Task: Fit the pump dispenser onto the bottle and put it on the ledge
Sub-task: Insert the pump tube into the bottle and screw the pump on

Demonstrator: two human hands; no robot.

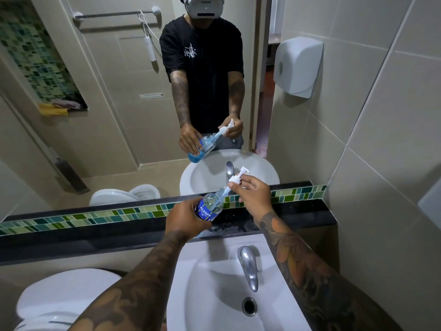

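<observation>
My left hand (pixel 188 218) grips a clear bottle (pixel 211 205) with a blue label, tilted with its neck up to the right, above the black ledge (pixel 119 231). My right hand (pixel 253 193) pinches the white pump dispenser (pixel 238 176) at its collar. The pump's tube runs down into the bottle's neck, and the collar sits a little above the neck. The mirror shows the same hold from the front, with blue liquid in the bottle's lower part.
A white sink (pixel 214 295) with a chrome tap (pixel 248 266) lies below my arms. A toilet (pixel 62 297) stands at the lower left. A mosaic tile strip (pixel 71 218) backs the ledge under the mirror. A white paper dispenser (pixel 298 65) hangs on the right wall.
</observation>
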